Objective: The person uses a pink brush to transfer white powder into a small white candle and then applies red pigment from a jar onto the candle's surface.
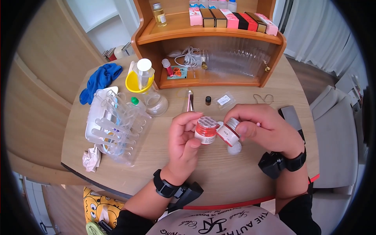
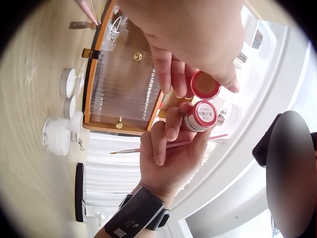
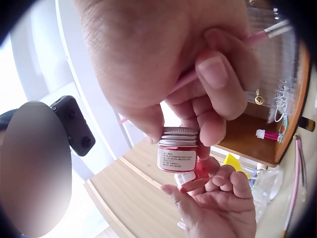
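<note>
My left hand (image 1: 181, 143) holds a small clear jar of red stuff (image 1: 205, 133), its labelled top turned up in the head view. A second small red jar with a ribbed silver lid (image 3: 177, 135) is pinched by my right hand (image 1: 258, 127), tilted close beside the first. In the left wrist view both jars show their red bases, and a printed sticker covers the base of the right one. A thin pink brush (image 2: 130, 150) lies across my right hand, tucked among the fingers. White round pots (image 2: 67, 82) and a translucent tub (image 2: 57, 136) stand on the table below the hands.
A wooden cabinet (image 1: 145, 38) stands at the back, with boxes on top. Leftward are a rack of plastic tubes (image 1: 117, 135), a glass flask (image 1: 157, 105), a yellow container (image 1: 133, 84) and a blue cloth (image 1: 103, 78). A small dark bottle (image 1: 208, 101) and a sachet (image 1: 225, 100) lie beyond the hands.
</note>
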The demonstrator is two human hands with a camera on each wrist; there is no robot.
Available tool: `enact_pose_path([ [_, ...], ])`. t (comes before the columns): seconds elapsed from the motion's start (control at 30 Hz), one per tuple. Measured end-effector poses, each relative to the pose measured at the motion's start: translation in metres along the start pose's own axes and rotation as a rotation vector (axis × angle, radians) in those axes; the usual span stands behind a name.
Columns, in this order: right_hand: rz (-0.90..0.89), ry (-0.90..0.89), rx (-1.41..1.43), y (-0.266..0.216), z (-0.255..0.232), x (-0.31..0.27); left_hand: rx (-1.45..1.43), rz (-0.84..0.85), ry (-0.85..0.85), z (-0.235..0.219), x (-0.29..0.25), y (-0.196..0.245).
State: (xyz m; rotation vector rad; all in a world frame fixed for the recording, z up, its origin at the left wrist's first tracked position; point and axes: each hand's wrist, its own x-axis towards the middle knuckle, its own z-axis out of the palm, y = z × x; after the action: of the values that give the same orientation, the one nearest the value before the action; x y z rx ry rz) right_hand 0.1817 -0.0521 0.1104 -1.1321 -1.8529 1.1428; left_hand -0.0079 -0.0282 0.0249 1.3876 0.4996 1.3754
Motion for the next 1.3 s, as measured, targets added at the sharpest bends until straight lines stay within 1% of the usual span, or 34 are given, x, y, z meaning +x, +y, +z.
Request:
enact_pose_path([
  [0.17, -0.007, -0.009, -0.038, 0.001, 0.000, 0.002, -0.007, -0.005, -0.001, 0.001, 0.001, -0.001],
  [0.27, -0.019, -0.007, -0.010, 0.003, 0.002, 0.002, -0.011, -0.005, -0.004, 0.002, 0.002, 0.000],
  [0.33, -0.029, 0.030, 0.073, 0.006, 0.004, 0.002, -0.013, 0.001, -0.002, 0.003, 0.002, 0.001],
  [0.4, -0.003, 0.048, 0.091, 0.006, 0.004, 0.002, -0.123, 0.007, 0.031, 0.006, 0.001, 0.001],
  [0.43, 0.024, 0.067, 0.110, 0.006, 0.004, 0.002, -0.125, 0.005, 0.030, 0.005, 0.002, -0.002],
  [0.47, 0.026, 0.069, 0.110, 0.006, 0.005, 0.002, -0.188, 0.087, -0.025, 0.002, 0.004, -0.007],
  [0.5, 0.065, 0.112, 0.148, 0.006, 0.007, 0.003, -0.252, 0.169, -0.080, 0.000, 0.005, -0.009],
  [0.53, 0.105, 0.155, 0.187, 0.005, 0.009, 0.004, -0.254, 0.166, -0.082, 0.000, 0.005, -0.009],
  [0.6, 0.116, 0.184, 0.187, 0.004, 0.012, 0.006, -0.167, 0.162, -0.081, -0.001, 0.006, -0.009],
  [0.63, 0.125, 0.210, 0.186, 0.004, 0.012, 0.006, -0.168, 0.160, -0.083, -0.001, 0.007, -0.009],
  [0.67, 0.126, 0.211, 0.188, 0.003, 0.012, 0.007, -0.101, 0.185, -0.086, -0.002, 0.008, -0.010],
  [0.7, 0.174, 0.219, 0.148, 0.000, 0.012, 0.007, -0.035, 0.209, -0.089, -0.003, 0.008, -0.010],
  [0.73, 0.221, 0.227, 0.108, -0.001, 0.012, 0.006, -0.035, 0.207, -0.091, -0.003, 0.008, -0.010],
  [0.83, 0.204, 0.238, 0.104, 0.001, 0.013, 0.006, 0.007, 0.194, -0.083, -0.002, 0.006, -0.008],
  [0.9, 0.214, 0.242, 0.125, -0.002, 0.014, 0.007, 0.037, 0.095, 0.037, 0.001, 0.005, -0.004],
  [0.93, 0.223, 0.247, 0.145, -0.003, 0.015, 0.007, 0.043, 0.096, 0.040, -0.001, 0.005, -0.005],
  [1.0, 0.220, 0.235, 0.149, -0.002, 0.015, 0.008, 0.068, 0.209, -0.030, -0.005, 0.007, -0.008],
  [1.1, 0.206, 0.229, 0.148, 0.000, 0.017, 0.009, 0.085, 0.233, -0.033, -0.006, 0.008, -0.007],
  [1.23, 0.203, 0.229, 0.124, 0.004, 0.015, 0.008, 0.082, 0.215, -0.053, -0.002, 0.009, -0.003],
  [1.3, 0.207, 0.232, 0.156, 0.002, 0.015, 0.009, 0.033, 0.129, -0.073, 0.001, 0.009, 0.002],
])
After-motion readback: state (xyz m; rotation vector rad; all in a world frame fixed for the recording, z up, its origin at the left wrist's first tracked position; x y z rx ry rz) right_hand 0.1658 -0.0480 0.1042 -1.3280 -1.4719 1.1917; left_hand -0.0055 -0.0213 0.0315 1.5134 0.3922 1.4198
